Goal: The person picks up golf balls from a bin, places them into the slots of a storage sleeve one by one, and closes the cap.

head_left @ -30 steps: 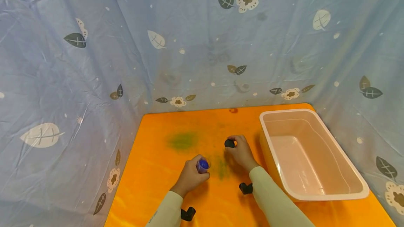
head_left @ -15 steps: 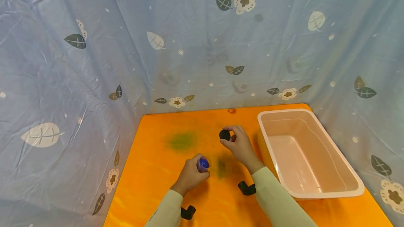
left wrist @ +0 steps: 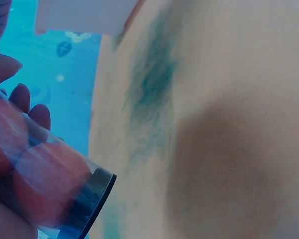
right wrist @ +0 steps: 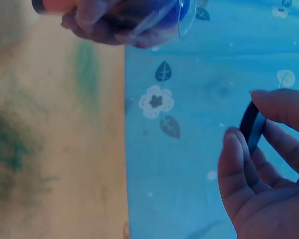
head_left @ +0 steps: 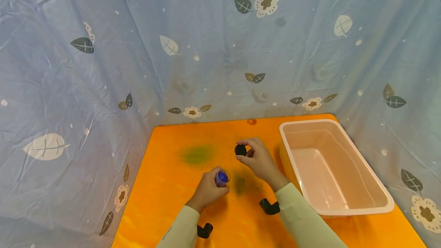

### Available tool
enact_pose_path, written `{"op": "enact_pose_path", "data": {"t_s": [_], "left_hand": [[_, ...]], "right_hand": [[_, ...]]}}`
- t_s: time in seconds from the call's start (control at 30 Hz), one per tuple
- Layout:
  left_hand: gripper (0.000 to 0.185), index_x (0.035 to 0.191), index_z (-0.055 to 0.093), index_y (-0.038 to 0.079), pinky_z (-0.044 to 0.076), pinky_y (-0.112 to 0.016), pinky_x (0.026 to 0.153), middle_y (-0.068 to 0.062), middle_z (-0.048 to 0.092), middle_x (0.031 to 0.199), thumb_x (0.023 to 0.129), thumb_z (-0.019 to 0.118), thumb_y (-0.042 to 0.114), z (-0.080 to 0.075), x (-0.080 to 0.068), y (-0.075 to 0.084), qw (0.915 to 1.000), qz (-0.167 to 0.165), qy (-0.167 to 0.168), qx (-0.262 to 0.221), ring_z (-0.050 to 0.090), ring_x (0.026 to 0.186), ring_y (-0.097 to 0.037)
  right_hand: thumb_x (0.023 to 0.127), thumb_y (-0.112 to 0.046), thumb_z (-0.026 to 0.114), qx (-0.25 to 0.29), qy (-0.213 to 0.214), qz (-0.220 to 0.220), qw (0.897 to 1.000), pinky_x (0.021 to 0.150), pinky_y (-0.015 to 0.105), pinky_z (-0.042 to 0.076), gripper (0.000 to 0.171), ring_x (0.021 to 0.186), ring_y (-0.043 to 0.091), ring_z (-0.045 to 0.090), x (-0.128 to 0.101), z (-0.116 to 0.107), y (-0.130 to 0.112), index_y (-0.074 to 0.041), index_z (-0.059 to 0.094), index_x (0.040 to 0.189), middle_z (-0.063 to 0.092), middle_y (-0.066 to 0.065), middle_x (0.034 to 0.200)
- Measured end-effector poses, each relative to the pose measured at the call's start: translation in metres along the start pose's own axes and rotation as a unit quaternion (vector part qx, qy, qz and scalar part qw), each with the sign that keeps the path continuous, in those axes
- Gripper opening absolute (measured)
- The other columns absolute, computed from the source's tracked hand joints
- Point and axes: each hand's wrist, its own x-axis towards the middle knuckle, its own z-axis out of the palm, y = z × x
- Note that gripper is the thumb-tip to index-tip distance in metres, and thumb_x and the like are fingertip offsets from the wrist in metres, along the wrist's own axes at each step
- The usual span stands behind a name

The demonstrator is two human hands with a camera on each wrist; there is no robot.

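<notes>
In the head view my left hand (head_left: pixel 209 187) grips a clear tube, with a blue ball (head_left: pixel 222 177) showing at its open top. Reddish balls (left wrist: pixel 50 181) fill the lower part of the tube in the left wrist view, above its dark end cap (left wrist: pixel 92 204). To the right and farther back, my right hand (head_left: pixel 260 160) pinches a black round lid (head_left: pixel 240 150) by its edge between thumb and fingers. Edge-on in the right wrist view, the lid (right wrist: pixel 252 127) is held apart from the tube.
An open, pale pink plastic bin (head_left: pixel 303 181) stands on the right of the orange table (head_left: pixel 172 209), beside my right forearm. Blue patterned curtain (head_left: pixel 206 49) rises behind and along both sides. Black wrist mounts (head_left: pixel 270 206) jut from the sleeves.
My right hand has lifted the black lid from near the tabletop and moved it left, turning its round face toward the head camera. My left hand and the tube have hardly moved.
</notes>
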Motion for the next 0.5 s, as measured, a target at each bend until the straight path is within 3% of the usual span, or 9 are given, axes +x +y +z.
{"op": "enact_pose_path", "data": {"t_s": [0.27, 0.5], "left_hand": [[0.033, 0.112, 0.066, 0.012, 0.055, -0.034, 0.071, 0.002, 0.066, 0.09, 0.085, 0.081, 0.001, -0.002, 0.002, 0.003, 0.9999, 0.003, 0.012, 0.007, 0.06, 0.076, -0.017], [0.035, 0.114, 0.067, 0.015, 0.053, -0.034, 0.07, -0.01, 0.071, 0.096, 0.085, 0.082, 0.002, -0.003, 0.002, 0.002, 0.9997, 0.016, 0.015, 0.012, 0.062, 0.077, -0.018]], "right_hand": [[0.097, -0.012, 0.084, 0.024, -0.091, -0.027, 0.995, 0.074, 0.035, 0.058, 0.038, 0.086, 0.024, 0.062, -0.008, 0.01, -0.013, -0.018, 0.073, 0.133, 0.063, 0.001, 0.121], [0.098, -0.013, 0.084, 0.043, -0.156, -0.036, 0.986, 0.075, 0.037, 0.059, 0.036, 0.089, 0.022, 0.066, -0.013, 0.015, -0.016, -0.015, 0.073, 0.132, 0.066, -0.002, 0.122]]}}
